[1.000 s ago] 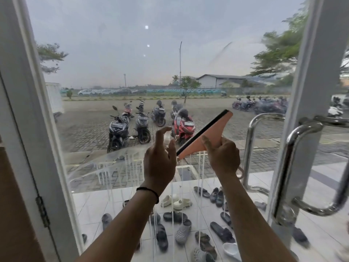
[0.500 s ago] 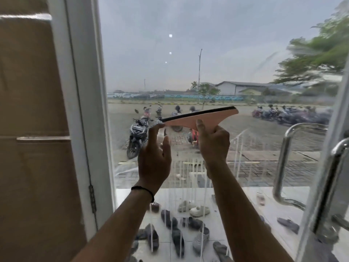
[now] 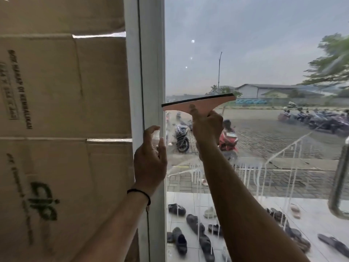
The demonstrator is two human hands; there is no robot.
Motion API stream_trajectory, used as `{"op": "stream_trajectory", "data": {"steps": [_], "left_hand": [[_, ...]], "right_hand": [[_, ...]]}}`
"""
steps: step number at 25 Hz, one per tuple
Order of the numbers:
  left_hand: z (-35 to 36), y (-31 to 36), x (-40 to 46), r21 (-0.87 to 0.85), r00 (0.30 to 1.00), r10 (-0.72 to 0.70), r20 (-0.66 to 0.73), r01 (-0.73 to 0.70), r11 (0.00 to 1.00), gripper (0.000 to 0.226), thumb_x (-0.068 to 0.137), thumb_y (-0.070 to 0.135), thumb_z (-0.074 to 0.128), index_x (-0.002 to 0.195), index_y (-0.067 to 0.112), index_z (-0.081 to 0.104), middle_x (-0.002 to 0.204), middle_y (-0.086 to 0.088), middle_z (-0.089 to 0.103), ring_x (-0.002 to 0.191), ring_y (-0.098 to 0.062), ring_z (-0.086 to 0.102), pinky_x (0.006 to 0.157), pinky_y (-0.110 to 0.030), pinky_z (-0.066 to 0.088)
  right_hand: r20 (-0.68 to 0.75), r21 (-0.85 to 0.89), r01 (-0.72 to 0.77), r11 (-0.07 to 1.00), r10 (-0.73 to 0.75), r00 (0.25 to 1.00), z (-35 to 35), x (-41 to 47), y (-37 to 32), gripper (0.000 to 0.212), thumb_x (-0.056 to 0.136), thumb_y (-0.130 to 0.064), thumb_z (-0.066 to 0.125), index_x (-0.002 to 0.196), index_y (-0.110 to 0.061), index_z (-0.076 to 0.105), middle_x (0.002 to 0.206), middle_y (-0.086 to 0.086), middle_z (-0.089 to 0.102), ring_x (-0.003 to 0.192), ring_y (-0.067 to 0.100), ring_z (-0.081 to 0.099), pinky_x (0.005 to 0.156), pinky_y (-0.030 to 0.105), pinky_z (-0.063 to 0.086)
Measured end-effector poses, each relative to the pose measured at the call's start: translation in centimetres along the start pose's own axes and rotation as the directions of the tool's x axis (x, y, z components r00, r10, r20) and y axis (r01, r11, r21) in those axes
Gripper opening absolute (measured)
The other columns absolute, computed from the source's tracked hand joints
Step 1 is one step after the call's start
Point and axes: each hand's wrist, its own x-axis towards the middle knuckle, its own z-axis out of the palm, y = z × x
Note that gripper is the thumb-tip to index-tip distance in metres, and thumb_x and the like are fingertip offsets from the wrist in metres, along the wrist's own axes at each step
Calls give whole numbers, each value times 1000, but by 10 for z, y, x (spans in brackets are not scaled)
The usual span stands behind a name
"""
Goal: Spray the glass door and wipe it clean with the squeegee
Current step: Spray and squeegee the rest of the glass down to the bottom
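My right hand (image 3: 206,125) grips the handle of a pink squeegee (image 3: 200,104), thumb on its face. Its black rubber edge lies nearly level against the glass door (image 3: 255,53), the left tip at the white door frame (image 3: 151,72). My left hand (image 3: 150,163) is lower left, in front of the frame, fingers curled round a small clear spray bottle (image 3: 156,138) with the index finger raised over its top. White streaks of spray run down the glass below the squeegee.
Stacked cardboard boxes (image 3: 56,129) fill the left side beside the frame. A chrome door handle (image 3: 340,186) shows at the right edge. Through the glass are parked motorbikes (image 3: 181,135) and several shoes (image 3: 192,224) on white tiles.
My right hand has carried the squeegee left and up until its tip reached the frame, blade levelled. My left hand with the bottle moved left too. My view has swung left onto the boxes.
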Motion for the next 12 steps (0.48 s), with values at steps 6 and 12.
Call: {"op": "stream_trajectory", "data": {"steps": [6, 12], "left_hand": [[-2, -11, -2, -26, 999, -1, 32, 2, 1000, 26, 103, 17, 54, 129, 20, 53, 51, 4, 47, 42, -10, 45, 46, -28, 37], [17, -15, -14, -99, 995, -18, 98, 28, 995, 27, 106, 21, 50, 132, 20, 49, 49, 2, 42, 41, -14, 44, 42, -30, 35]], "right_hand": [[-34, 32, -11, 999, 12, 999, 12, -3, 10, 49, 78, -61, 72, 94, -15, 74, 86, -8, 74, 79, 14, 70, 71, 24, 50], [-71, 31, 29, 999, -26, 997, 11, -4, 22, 39, 80, -56, 74, 68, -22, 59, 62, -21, 59, 54, -9, 57, 47, 11, 36]]}}
